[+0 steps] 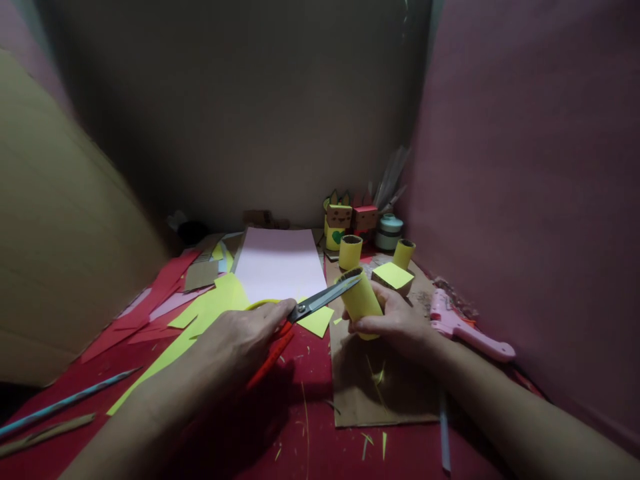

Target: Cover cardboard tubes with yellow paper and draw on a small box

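Observation:
My left hand (245, 340) is closed round the red and yellow handles of a pair of scissors (317, 301), whose blades point right. The blade tips lie at the rim of a yellow paper-covered cardboard tube (364, 303). My right hand (397, 320) wraps round this tube, which leans to the left with its open end up. Behind it two more yellow tubes (351, 252) stand upright. Close to my right hand is a small cardboard box with a yellow top (393, 275). Whether the blades reach inside the tube is hard to see.
A cardboard sheet (385, 393) lies under my right hand. Right of it rests a pink glue gun (467, 330), with a glue stick (445, 433) nearer me. Pink paper (283, 260), yellow sheets and red strips (163, 293) cover the left. Decorated figures (339, 223) stand at the back.

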Action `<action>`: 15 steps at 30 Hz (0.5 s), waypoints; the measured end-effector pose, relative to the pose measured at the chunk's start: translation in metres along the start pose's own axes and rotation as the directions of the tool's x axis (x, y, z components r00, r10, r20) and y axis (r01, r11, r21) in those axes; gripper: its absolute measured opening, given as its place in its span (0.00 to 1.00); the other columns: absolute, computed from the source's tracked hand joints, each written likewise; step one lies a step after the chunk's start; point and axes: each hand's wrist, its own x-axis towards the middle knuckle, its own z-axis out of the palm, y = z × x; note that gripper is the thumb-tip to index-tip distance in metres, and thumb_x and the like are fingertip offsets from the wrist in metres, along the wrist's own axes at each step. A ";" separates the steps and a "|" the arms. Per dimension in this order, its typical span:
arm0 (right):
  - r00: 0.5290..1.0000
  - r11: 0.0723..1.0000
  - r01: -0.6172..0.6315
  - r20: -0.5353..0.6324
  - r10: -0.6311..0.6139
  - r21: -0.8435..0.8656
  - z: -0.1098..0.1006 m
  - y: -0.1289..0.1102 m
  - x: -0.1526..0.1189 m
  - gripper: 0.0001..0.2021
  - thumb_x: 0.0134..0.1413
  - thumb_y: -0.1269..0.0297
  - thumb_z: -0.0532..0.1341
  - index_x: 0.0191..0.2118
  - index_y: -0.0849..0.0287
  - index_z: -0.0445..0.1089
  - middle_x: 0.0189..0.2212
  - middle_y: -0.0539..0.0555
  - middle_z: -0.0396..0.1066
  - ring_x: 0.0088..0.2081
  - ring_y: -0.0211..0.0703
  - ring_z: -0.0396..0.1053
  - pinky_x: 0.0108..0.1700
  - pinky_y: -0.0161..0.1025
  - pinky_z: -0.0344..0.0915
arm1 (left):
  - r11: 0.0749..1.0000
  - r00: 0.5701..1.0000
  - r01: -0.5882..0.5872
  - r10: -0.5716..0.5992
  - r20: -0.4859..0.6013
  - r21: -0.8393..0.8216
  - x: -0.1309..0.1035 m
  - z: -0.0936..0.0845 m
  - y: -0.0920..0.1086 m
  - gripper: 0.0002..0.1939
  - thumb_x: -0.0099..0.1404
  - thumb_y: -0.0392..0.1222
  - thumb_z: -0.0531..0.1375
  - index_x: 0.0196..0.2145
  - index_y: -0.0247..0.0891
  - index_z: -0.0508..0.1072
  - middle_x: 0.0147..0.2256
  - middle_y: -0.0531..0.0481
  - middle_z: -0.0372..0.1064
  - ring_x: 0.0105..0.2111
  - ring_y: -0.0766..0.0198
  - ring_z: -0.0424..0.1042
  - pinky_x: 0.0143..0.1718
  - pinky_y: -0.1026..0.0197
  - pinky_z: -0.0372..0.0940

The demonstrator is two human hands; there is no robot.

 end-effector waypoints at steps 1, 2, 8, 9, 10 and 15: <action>1.000 1.000 0.002 -0.005 -0.002 -0.001 0.001 0.000 0.000 0.21 0.35 0.70 0.70 0.39 0.57 0.67 0.32 0.52 0.72 0.32 0.41 0.69 0.33 0.38 0.64 | 1.000 1.000 0.007 -0.007 0.020 0.004 -0.001 0.000 0.000 0.17 0.61 0.33 0.50 0.49 0.37 0.63 0.26 0.51 0.66 0.21 0.67 0.60 0.22 0.63 0.53; 1.000 1.000 0.006 -0.010 -0.006 -0.004 0.002 0.000 0.000 0.21 0.35 0.69 0.70 0.39 0.57 0.66 0.32 0.52 0.72 0.32 0.42 0.69 0.34 0.39 0.65 | 1.000 0.999 0.015 -0.016 0.037 0.012 -0.001 -0.001 0.000 0.17 0.60 0.34 0.51 0.49 0.37 0.63 0.26 0.51 0.66 0.21 0.66 0.60 0.22 0.63 0.53; 0.996 0.997 0.035 -0.085 -0.042 -0.075 0.006 -0.005 -0.001 0.22 0.34 0.67 0.71 0.39 0.56 0.65 0.33 0.52 0.71 0.32 0.41 0.68 0.31 0.38 0.65 | 0.982 0.985 0.147 -0.134 0.105 -0.122 0.000 -0.009 0.008 0.14 0.64 0.39 0.51 0.47 0.42 0.65 0.31 0.51 0.70 0.25 0.64 0.66 0.25 0.64 0.57; 0.995 0.996 0.035 -0.090 -0.042 -0.080 0.007 -0.007 -0.001 0.22 0.34 0.67 0.70 0.39 0.56 0.65 0.32 0.51 0.70 0.31 0.40 0.67 0.31 0.37 0.65 | 0.970 0.979 0.182 -0.165 0.116 -0.162 0.000 -0.010 0.010 0.13 0.65 0.39 0.50 0.46 0.43 0.65 0.31 0.52 0.70 0.26 0.64 0.67 0.26 0.64 0.58; 0.995 0.995 0.037 -0.091 -0.045 -0.089 0.007 -0.008 -0.001 0.22 0.34 0.67 0.70 0.40 0.56 0.64 0.32 0.51 0.70 0.30 0.40 0.67 0.30 0.37 0.65 | 0.958 0.972 0.216 -0.194 0.129 -0.190 0.001 -0.011 0.011 0.12 0.66 0.39 0.48 0.45 0.44 0.66 0.32 0.52 0.70 0.28 0.63 0.68 0.27 0.64 0.59; 0.994 0.978 0.087 -0.051 -0.098 -0.192 0.008 -0.008 -0.001 0.20 0.36 0.67 0.67 0.39 0.56 0.64 0.30 0.50 0.67 0.30 0.39 0.65 0.29 0.37 0.63 | 0.910 0.965 0.261 -0.240 0.104 -0.323 0.001 -0.010 0.013 0.10 0.66 0.39 0.49 0.39 0.44 0.69 0.31 0.52 0.70 0.26 0.63 0.67 0.26 0.63 0.60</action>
